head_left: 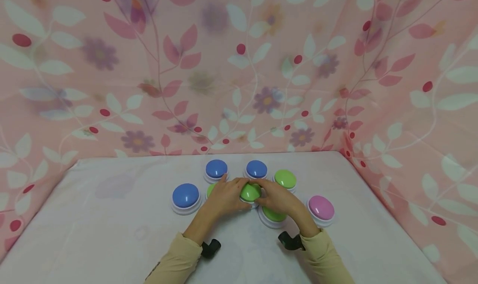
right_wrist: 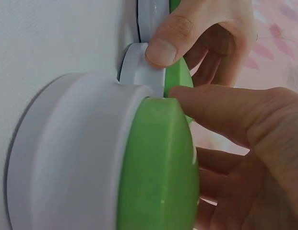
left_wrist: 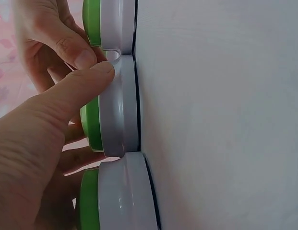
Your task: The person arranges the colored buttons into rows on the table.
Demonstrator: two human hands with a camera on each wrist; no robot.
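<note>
A green domed push button on a white base sits on the table between my two hands. My left hand holds it from the left, the thumb on its white base in the left wrist view and the fingers behind. From the right, my right hand holds the same button, its thumb by the edge of the green dome in the right wrist view. Another green button stands close on the left, partly covered by my left hand. In front on the right is a further green button, under my right wrist.
Two blue buttons stand behind the hands, and a third blue button is at the left. A green button is at back right, a pink button farther right. Flowered cloth hangs behind the white table.
</note>
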